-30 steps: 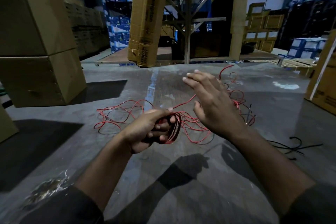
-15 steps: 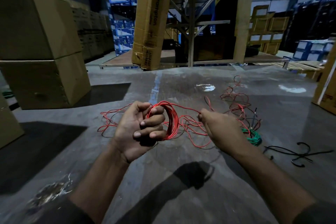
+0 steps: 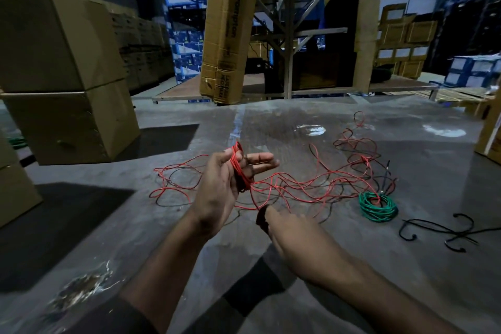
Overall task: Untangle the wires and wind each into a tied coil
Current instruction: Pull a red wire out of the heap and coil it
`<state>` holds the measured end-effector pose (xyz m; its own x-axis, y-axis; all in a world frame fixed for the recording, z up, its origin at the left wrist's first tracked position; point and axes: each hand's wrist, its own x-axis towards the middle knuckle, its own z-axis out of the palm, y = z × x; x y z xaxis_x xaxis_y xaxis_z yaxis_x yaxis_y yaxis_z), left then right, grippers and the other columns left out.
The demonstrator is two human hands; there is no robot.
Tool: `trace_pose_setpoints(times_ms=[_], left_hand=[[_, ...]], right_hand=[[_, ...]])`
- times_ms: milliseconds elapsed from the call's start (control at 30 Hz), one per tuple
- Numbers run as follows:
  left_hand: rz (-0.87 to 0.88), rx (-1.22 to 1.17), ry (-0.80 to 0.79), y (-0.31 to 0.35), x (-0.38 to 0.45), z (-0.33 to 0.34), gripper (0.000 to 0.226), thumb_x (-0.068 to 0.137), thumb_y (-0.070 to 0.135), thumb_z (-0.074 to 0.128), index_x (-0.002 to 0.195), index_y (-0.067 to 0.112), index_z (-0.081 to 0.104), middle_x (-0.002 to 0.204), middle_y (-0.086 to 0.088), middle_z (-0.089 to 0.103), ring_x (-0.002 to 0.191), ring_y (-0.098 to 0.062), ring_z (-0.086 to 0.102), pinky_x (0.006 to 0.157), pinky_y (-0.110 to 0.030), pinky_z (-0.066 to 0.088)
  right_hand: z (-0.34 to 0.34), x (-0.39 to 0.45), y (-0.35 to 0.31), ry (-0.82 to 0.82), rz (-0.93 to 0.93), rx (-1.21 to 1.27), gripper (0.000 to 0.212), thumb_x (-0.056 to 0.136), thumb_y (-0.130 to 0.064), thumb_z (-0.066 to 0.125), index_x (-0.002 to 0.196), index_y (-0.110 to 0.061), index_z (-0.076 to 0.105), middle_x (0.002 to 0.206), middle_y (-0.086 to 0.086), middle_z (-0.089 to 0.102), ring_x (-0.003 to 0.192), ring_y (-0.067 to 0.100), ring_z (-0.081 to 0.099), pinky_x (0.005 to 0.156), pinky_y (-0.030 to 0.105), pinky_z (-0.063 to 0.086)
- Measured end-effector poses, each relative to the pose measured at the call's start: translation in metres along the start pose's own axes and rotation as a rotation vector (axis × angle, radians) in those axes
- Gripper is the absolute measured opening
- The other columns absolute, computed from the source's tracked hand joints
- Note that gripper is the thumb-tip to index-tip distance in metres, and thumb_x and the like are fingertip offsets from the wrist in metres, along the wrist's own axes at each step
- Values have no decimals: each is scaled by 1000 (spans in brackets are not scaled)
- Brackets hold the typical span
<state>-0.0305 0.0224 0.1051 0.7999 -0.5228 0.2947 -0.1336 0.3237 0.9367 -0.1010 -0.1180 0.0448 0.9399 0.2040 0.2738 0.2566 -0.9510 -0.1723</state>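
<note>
A red wire coil (image 3: 239, 168) is looped around the fingers of my left hand (image 3: 222, 192), which is raised over the concrete floor with its fingers partly spread. Loose red wire (image 3: 306, 187) trails from the coil across the floor, tangled with thin black strands. My right hand (image 3: 295, 236) is lower and nearer to me, pinching the red wire between thumb and fingers. A finished green wire coil (image 3: 378, 207) lies on the floor to the right. A loose black wire (image 3: 444, 232) lies further right.
Stacked cardboard boxes (image 3: 62, 76) stand at the left. A tall carton (image 3: 230, 27) leans on a metal rack (image 3: 290, 35) at the back. More boxes (image 3: 490, 130) sit at the right edge. A smaller red tangle (image 3: 357, 146) lies beyond the green coil.
My left hand turned and opened its fingers, the red coil now edge-on around them. My right hand dropped down and toward me, drawing the red wire with it.
</note>
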Motion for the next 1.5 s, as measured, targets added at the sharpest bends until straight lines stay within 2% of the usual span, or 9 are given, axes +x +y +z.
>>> trace_pose_setpoints(times_ms=[167, 267, 500, 633, 833, 1000, 1167, 1333, 1500], left_hand=[[21, 335, 42, -25, 6, -12, 64, 95, 45, 18, 111, 10, 69, 116, -2, 74, 118, -15, 64, 109, -44, 32], [5, 478, 25, -27, 5, -9, 61, 93, 42, 22, 112, 3, 63, 108, -1, 75, 104, -6, 67, 93, -23, 42], [103, 786, -2, -25, 0, -8, 55, 96, 42, 23, 82, 4, 60, 71, -6, 63, 62, -7, 59, 63, -20, 41], [61, 790, -23, -26, -4, -9, 53, 97, 45, 23, 80, 2, 49, 66, -12, 53, 53, -18, 51, 55, -44, 43], [-139, 601, -52, -23, -10, -8, 47, 106, 36, 26, 93, 0, 53, 80, -18, 54, 50, -5, 50, 46, -22, 35], [-281, 270, -188, -18, -14, 4, 43, 103, 34, 26, 68, 17, 43, 57, 0, 32, 44, -14, 29, 52, -22, 41], [-311, 30, -233, -19, -14, 10, 33, 90, 39, 31, 65, 19, 40, 55, 2, 29, 37, -15, 28, 60, -29, 48], [-137, 253, -59, -24, -13, 25, 42, 106, 33, 32, 68, 18, 41, 53, 4, 29, 42, -16, 38, 49, -22, 41], [251, 745, 41, -44, -10, 22, 42, 101, 57, 30, 73, 34, 51, 62, 11, 50, 57, -8, 48, 55, -39, 41]], right_hand=[[-5, -4, -10, 122, 21, 0, 17, 96, -17, 47, 99, -25, 32, 98, -1, 58, 87, 27, 58, 67, 39, 37], [-15, -4, -15, 243, 15, -123, 26, 83, -12, 66, 99, -23, 48, 94, -4, 60, 82, 20, 63, 65, 33, 44], [-15, -8, -2, 535, -177, -158, 11, 86, -14, 65, 97, -13, 64, 86, 0, 58, 78, 18, 51, 60, 33, 48], [-27, -5, 6, 612, -244, -223, 18, 99, -25, 58, 96, -9, 68, 84, 3, 59, 78, 20, 51, 63, 34, 44], [-40, 10, 26, 680, -251, -266, 32, 97, -40, 56, 88, -10, 62, 92, 6, 56, 86, 22, 50, 66, 33, 45], [-35, 15, 40, 573, -220, 110, 31, 98, -44, 48, 95, -15, 56, 113, 0, 57, 103, 16, 56, 77, 30, 50], [-22, 15, 32, 513, -21, 624, 53, 96, -64, 32, 92, -15, 51, 77, -2, 58, 69, 12, 54, 61, 35, 43], [-11, 18, 21, 575, 125, 823, 30, 102, -43, 35, 92, -16, 44, 78, 9, 58, 69, 19, 56, 63, 37, 46], [-8, 24, 16, 660, 193, 940, 27, 102, -39, 35, 94, -14, 42, 73, 4, 50, 64, 9, 50, 63, 39, 45]])
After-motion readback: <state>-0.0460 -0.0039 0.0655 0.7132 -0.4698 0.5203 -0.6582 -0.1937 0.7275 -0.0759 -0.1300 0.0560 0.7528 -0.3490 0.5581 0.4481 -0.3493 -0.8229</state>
